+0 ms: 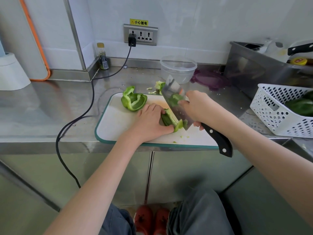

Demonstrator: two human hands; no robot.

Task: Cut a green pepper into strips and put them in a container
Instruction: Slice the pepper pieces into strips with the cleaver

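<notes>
Head view. The left hand presses a pepper piece flat on the cutting board, fingers curled over it and the thumb tip beside the cut end. The right hand has its grip clamped on the cleaver high up, at the blade's spine rather than on the black handle, which projects free toward the person. The blade edge meets the pepper piece just right of the left fingertips; one cut strip lies against the blade. A larger uncut pepper section sits at the board's far side, and the stem core lies on the counter beyond the board. The clear container stands further back, apparently without strips in it; its purple lid lies beside it. A white basket on the right holds more dark green peppers.

Step in hand: slicing strips. Judgement:
- Keep the left fingertips tucked back, knuckles guiding the blade face.
- Retreat the left hand evenly after each cut for uniform strips.
- Keep the thumb behind the cut line; it appears close to the edge.
- Hold the piece flat so that it cannot rock.
</notes>
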